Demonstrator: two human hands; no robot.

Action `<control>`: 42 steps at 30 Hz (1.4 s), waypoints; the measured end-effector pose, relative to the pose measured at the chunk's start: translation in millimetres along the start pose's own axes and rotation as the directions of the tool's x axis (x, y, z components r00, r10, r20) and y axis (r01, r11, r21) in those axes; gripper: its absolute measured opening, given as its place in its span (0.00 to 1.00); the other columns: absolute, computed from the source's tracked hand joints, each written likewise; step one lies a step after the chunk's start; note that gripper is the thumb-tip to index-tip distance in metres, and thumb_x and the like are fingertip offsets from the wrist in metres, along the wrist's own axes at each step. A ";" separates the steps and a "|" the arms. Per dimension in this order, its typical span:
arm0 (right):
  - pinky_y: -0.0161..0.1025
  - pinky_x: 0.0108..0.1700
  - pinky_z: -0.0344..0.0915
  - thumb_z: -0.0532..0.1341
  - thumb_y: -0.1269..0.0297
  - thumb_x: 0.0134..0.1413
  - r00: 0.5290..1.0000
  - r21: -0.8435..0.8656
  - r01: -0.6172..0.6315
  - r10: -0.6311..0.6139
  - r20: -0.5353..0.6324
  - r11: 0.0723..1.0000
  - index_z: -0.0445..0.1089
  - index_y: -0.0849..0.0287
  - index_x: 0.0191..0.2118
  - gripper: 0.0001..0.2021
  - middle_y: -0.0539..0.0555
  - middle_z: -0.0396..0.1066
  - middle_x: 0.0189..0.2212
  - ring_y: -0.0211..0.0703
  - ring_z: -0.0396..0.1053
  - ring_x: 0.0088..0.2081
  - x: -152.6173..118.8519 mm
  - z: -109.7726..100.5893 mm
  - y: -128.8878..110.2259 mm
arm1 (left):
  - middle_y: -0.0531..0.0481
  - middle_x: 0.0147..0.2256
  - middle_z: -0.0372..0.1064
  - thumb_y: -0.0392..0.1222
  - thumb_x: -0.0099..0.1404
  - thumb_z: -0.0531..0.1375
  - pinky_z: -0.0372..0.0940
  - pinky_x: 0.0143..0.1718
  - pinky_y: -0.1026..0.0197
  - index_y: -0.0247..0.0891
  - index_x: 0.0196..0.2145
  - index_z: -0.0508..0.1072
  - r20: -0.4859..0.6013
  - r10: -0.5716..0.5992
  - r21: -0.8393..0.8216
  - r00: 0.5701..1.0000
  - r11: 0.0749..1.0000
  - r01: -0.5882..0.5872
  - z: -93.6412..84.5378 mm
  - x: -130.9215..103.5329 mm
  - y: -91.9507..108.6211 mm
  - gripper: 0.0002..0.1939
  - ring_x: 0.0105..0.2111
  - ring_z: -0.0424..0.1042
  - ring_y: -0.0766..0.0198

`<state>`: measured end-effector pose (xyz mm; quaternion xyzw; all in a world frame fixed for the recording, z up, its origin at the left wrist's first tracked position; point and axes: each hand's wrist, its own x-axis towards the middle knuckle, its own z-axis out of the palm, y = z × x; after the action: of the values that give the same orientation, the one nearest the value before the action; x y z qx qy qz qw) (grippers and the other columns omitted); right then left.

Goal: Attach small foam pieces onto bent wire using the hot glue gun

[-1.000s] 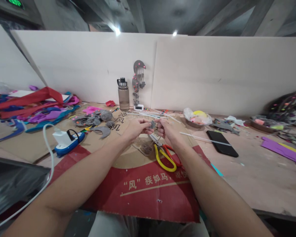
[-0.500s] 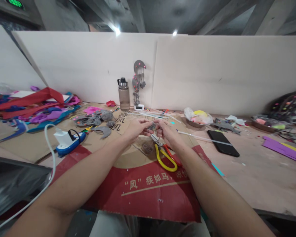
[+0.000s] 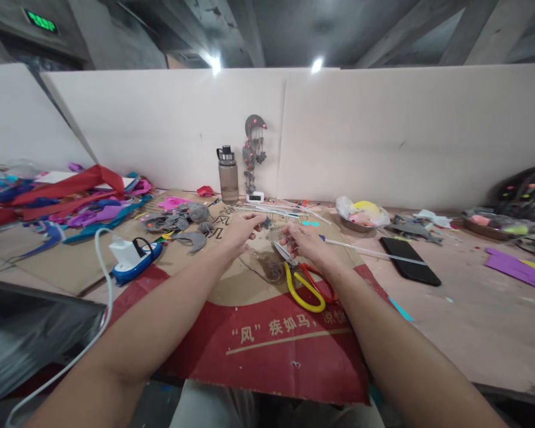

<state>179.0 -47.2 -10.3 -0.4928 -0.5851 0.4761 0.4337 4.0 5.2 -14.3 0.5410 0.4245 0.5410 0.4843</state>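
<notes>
Nearby, scissors (image 3: 293, 261) beside right hand (image 3: 304, 242), bottle (image 3: 229, 180) beyond.

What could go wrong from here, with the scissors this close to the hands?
The right hand is close beside the blades of the scissors, so a finger could get nicked. The tangled thread lies next to them and might snag. The small grey piece seems pinched only at the left hand's fingertips, so it may slip.
</notes>
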 end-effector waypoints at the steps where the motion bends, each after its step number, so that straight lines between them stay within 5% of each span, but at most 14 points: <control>1: 0.35 0.28 0.63 0.47 0.53 0.64 1.000 -0.047 -0.009 0.010 0.029 0.999 0.67 0.58 0.34 0.17 0.52 0.70 0.28 0.37 0.64 0.24 -1.4 -1.3 -1.7 | 0.52 0.26 0.68 0.45 0.50 0.66 0.49 0.17 0.70 0.34 0.28 0.75 -0.003 -0.021 -0.039 1.000 0.999 0.021 -1.5 1.7 0.4 0.11 0.22 0.63 0.73; 4: 0.35 0.37 0.64 0.47 0.56 0.64 0.998 -0.346 0.060 -0.052 0.032 0.936 0.69 0.59 0.29 0.20 0.55 0.74 0.32 0.40 0.70 0.32 -2.5 -9.5 -6.5 | 0.53 0.25 0.68 0.43 0.48 0.67 0.52 0.17 0.70 0.34 0.28 0.74 -0.011 -0.071 -0.144 0.997 0.987 0.069 -6.3 5.9 3.5 0.11 0.21 0.65 0.72; 6: 0.34 0.37 0.62 0.49 0.60 0.63 0.988 -0.592 0.074 -0.139 -0.065 0.803 0.71 0.60 0.30 0.17 0.56 0.75 0.32 0.41 0.70 0.34 -0.9 -18.7 -7.9 | 0.53 0.23 0.67 0.41 0.48 0.68 0.53 0.17 0.70 0.33 0.28 0.73 -0.006 -0.091 -0.189 0.996 0.978 0.088 -9.0 7.8 6.0 0.11 0.20 0.65 0.73; 10: 0.36 0.32 0.55 0.53 0.70 0.56 0.918 -0.808 -0.112 -0.251 -0.307 0.579 0.72 0.62 0.33 0.10 0.58 0.73 0.29 0.42 0.66 0.30 2.6 -41.7 -5.2 | 0.53 0.21 0.67 0.39 0.48 0.69 0.53 0.17 0.71 0.32 0.27 0.72 0.028 -0.096 -0.234 0.995 0.967 0.100 -11.7 9.4 8.5 0.11 0.19 0.64 0.74; 16: 0.36 0.30 0.54 0.53 0.76 0.47 0.891 -0.748 -0.155 -0.236 -0.388 0.646 0.72 0.60 0.27 0.11 0.54 0.69 0.24 0.39 0.63 0.27 3.2 -55.4 -4.2 | 0.52 0.22 0.68 0.38 0.53 0.67 0.58 0.19 0.71 0.31 0.28 0.73 0.058 -0.063 -0.260 0.996 0.963 0.076 -10.2 7.8 11.2 0.08 0.19 0.67 0.73; 20: 0.33 0.27 0.53 0.51 0.78 0.45 0.937 -0.707 -0.075 -0.193 -0.291 0.704 0.70 0.60 0.25 0.12 0.50 0.67 0.20 0.37 0.62 0.23 -0.8 -41.0 -6.7 | 0.52 0.22 0.69 0.35 0.53 0.66 0.61 0.20 0.70 0.31 0.29 0.73 0.061 -0.072 -0.284 0.996 0.955 0.086 -11.6 7.9 13.4 0.06 0.20 0.68 0.72; 22: 0.33 0.28 0.54 0.51 0.77 0.47 0.967 -0.749 -0.022 -0.177 -0.184 0.663 0.70 0.60 0.27 0.12 0.51 0.69 0.22 0.37 0.63 0.24 -9.0 -31.3 -6.8 | 0.52 0.22 0.70 0.33 0.53 0.66 0.61 0.20 0.71 0.31 0.29 0.74 0.067 -0.074 -0.305 0.995 0.948 0.091 -12.6 8.9 14.0 0.05 0.20 0.68 0.72; 26: 0.36 0.35 0.58 0.52 0.68 0.58 0.989 -0.900 0.069 -0.147 0.006 0.429 0.71 0.62 0.36 0.10 0.58 0.73 0.32 0.43 0.68 0.33 -37.7 -17.6 -1.7 | 0.52 0.22 0.69 0.30 0.53 0.65 0.62 0.21 0.71 0.30 0.28 0.73 0.069 -0.062 -0.329 0.996 0.941 0.081 -13.8 10.8 14.9 0.03 0.20 0.68 0.73; 30: 0.45 0.49 0.58 0.55 0.65 0.59 0.966 -0.965 0.230 -0.152 0.211 0.126 0.72 0.63 0.41 0.11 0.65 0.71 0.42 0.54 0.66 0.47 -63.5 -10.7 12.5 | 0.53 0.21 0.68 0.31 0.53 0.66 0.61 0.20 0.71 0.31 0.28 0.74 0.059 -0.051 -0.307 0.997 0.949 0.067 -15.1 11.3 15.6 0.04 0.20 0.67 0.73; 33: 0.50 0.50 0.58 0.54 0.64 0.59 0.963 -0.973 0.232 -0.143 0.230 0.001 0.72 0.64 0.43 0.12 0.68 0.70 0.42 0.59 0.64 0.47 -71.1 -4.9 23.4 | 0.54 0.22 0.67 0.35 0.52 0.68 0.58 0.19 0.71 0.32 0.31 0.76 0.016 -0.038 -0.228 0.999 0.973 0.041 -17.2 11.1 15.4 0.08 0.19 0.65 0.74; 37: 0.44 0.39 0.61 0.53 0.69 0.59 0.988 -0.988 0.140 -0.082 0.134 0.065 0.68 0.67 0.49 0.15 0.69 0.70 0.42 0.54 0.68 0.40 -68.2 -0.8 27.0 | 0.53 0.23 0.68 0.37 0.53 0.67 0.57 0.18 0.72 0.33 0.32 0.77 -0.027 0.051 -0.106 0.998 0.993 -0.054 -20.6 12.5 13.6 0.08 0.20 0.64 0.75; 42: 0.37 0.30 0.57 0.57 0.73 0.51 0.999 -0.950 0.033 -0.010 0.031 0.310 0.64 0.67 0.53 0.21 0.63 0.74 0.36 0.48 0.71 0.33 -65.7 -16.4 18.7 | 0.53 0.21 0.67 0.38 0.54 0.67 0.60 0.20 0.70 0.32 0.32 0.76 -0.017 0.054 -0.119 0.998 0.991 -0.056 -25.7 16.9 14.0 0.08 0.19 0.64 0.73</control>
<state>207.2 -108.9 -28.4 -0.6412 -0.7637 0.0407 0.0625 -21.7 21.2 1.1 0.5190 0.3795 0.5822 0.4977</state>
